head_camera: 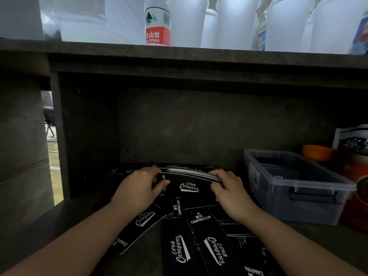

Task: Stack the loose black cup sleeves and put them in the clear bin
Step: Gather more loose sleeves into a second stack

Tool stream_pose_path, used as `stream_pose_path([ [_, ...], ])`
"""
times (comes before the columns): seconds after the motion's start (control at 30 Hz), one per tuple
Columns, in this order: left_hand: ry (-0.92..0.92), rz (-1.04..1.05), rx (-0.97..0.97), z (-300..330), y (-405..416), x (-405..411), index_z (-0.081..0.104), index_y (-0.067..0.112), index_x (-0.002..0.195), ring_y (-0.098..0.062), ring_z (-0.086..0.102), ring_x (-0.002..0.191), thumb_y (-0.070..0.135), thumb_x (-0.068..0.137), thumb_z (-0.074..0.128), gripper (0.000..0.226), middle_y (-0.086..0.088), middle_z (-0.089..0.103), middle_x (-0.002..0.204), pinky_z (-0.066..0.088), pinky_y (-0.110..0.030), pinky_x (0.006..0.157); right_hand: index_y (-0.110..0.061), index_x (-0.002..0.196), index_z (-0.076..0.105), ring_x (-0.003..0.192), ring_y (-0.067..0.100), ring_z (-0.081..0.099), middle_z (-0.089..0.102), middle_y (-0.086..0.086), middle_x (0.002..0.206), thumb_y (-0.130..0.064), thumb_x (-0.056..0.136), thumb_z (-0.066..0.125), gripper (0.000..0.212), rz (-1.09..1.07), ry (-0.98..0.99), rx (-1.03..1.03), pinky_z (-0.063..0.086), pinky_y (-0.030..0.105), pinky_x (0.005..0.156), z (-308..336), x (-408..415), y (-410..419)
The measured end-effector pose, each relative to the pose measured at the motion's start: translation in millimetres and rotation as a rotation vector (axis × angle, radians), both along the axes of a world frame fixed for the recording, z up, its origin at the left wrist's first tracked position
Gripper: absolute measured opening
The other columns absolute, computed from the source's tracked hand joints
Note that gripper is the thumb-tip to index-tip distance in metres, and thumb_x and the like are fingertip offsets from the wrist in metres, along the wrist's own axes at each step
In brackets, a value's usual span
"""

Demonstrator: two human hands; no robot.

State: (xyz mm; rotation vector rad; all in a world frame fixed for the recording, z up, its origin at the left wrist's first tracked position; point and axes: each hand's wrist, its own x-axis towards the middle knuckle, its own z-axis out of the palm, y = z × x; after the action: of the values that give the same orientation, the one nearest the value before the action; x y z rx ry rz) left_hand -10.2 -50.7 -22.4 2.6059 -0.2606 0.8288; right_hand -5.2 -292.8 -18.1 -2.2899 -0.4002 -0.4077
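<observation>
A stack of flat black cup sleeves (189,183) with white "Camping Club" print stands on edge in the middle of a dark shelf. My left hand (137,188) grips its left end and my right hand (229,190) grips its right end, fingers curled over the top. Several loose black sleeves (211,250) lie scattered on the shelf below and in front of my hands, and more lie behind the stack. The clear bin (298,198) with a black latch sits to the right, lid off, with some dark sleeves inside.
The shelf's dark back wall (199,126) is close behind the stack. An orange bowl (316,152) and printed packets stand behind and right of the bin. On the counter above stand a water bottle (157,24) and white cup stacks (286,22).
</observation>
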Motion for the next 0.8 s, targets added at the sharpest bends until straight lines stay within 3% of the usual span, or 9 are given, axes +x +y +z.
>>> stream_pose_path([
  [0.07, -0.026, 0.012, -0.09, -2, -9, 0, 0.047, 0.022, 0.137, -0.013, 0.057, 0.112, 0.053, 0.089, 0.058, 0.058, 0.002, 0.056, 0.127, 0.047, -0.027, 0.095, -0.033, 0.12, 0.053, 0.113, 0.013, 0.032, 0.046, -0.007, 0.118, -0.032, 0.094, 0.051, 0.027, -0.01, -0.01, -0.026, 0.024, 0.022, 0.089, 0, -3, 1],
  [0.13, -0.049, 0.067, -0.026, -5, -19, 0, 0.021, 0.017, 0.153, -0.019, 0.036, 0.137, 0.059, 0.091, 0.049, 0.08, -0.004, 0.034, 0.152, 0.028, -0.032, 0.114, -0.034, 0.119, 0.052, 0.113, 0.012, 0.033, 0.046, -0.009, 0.117, -0.037, 0.092, 0.055, 0.027, -0.022, -0.024, -0.044, 0.025, 0.021, 0.088, 0, -4, 3],
  [0.23, 0.077, -0.006, 0.011, -11, -30, 1, -0.008, 0.02, 0.155, -0.022, 0.014, 0.149, 0.066, 0.091, 0.036, 0.091, -0.007, 0.004, 0.164, 0.011, -0.034, 0.119, -0.031, 0.114, 0.053, 0.112, 0.012, 0.033, 0.048, -0.009, 0.114, -0.033, 0.095, 0.052, 0.019, -0.028, -0.017, -0.058, 0.025, 0.021, 0.084, -1, -3, 5],
  [0.3, 0.215, -0.198, -0.156, -12, -34, 0, -0.017, 0.027, 0.153, -0.013, 0.004, 0.15, 0.049, 0.096, 0.048, 0.089, 0.001, -0.006, 0.164, 0.008, -0.025, 0.119, -0.029, 0.114, 0.052, 0.112, 0.01, 0.03, 0.047, -0.009, 0.115, -0.028, 0.096, 0.048, 0.019, -0.018, -0.008, -0.049, 0.023, 0.021, 0.084, -1, -3, 8],
  [0.43, 0.241, -0.357, -0.259, -13, -33, -1, -0.016, 0.04, 0.151, 0.005, 0.001, 0.144, 0.009, 0.097, 0.053, 0.093, 0.014, -0.005, 0.162, 0.004, -0.005, 0.107, -0.026, 0.114, 0.051, 0.113, 0.01, 0.031, 0.048, -0.009, 0.114, -0.025, 0.094, 0.048, 0.02, -0.016, -0.022, -0.056, 0.025, 0.022, 0.085, -1, -2, 10],
  [0.5, 0.277, -0.366, -0.263, -15, -31, 1, -0.016, 0.043, 0.15, 0.007, 0.003, 0.141, 0.004, 0.098, 0.049, 0.092, 0.016, -0.005, 0.162, 0.005, 0.002, 0.101, -0.03, 0.11, 0.051, 0.11, 0.009, 0.041, 0.05, -0.009, 0.111, -0.029, 0.092, 0.053, 0.018, 0.014, -0.029, -0.034, 0.031, 0.021, 0.084, -3, 1, 9],
  [0.57, 0.312, -0.393, -0.275, -17, -28, 2, -0.012, 0.044, 0.151, 0.009, 0.005, 0.139, 0.007, 0.099, 0.047, 0.086, 0.017, -0.001, 0.161, 0.007, 0.007, 0.096, -0.035, 0.11, 0.048, 0.104, -0.001, 0.046, 0.046, -0.012, 0.111, -0.035, 0.09, 0.06, 0.023, 0.045, -0.029, 0.0, 0.033, 0.008, 0.081, -6, 1, 9],
  [0.67, 0.318, -0.43, -0.366, -11, -26, -4, 0.0, 0.043, 0.153, 0.003, 0.024, 0.14, 0.025, 0.101, 0.048, 0.073, 0.013, 0.022, 0.158, 0.021, -0.005, 0.105, -0.035, 0.115, 0.047, 0.095, -0.005, 0.047, 0.043, -0.014, 0.109, -0.037, 0.091, 0.061, 0.028, 0.049, -0.026, -0.057, 0.033, 0.001, 0.076, -5, -2, 6],
  [0.8, 0.137, -0.191, -0.51, -5, -20, 0, 0.031, 0.024, 0.147, -0.01, 0.054, 0.119, 0.042, 0.099, 0.044, 0.052, 0.002, 0.055, 0.136, 0.037, -0.021, 0.098, -0.029, 0.109, 0.057, 0.096, 0.009, 0.056, 0.057, -0.003, 0.105, -0.033, 0.091, 0.061, 0.019, 0.04, -0.064, -0.093, 0.043, 0.022, 0.083, -3, 0, 1],
])
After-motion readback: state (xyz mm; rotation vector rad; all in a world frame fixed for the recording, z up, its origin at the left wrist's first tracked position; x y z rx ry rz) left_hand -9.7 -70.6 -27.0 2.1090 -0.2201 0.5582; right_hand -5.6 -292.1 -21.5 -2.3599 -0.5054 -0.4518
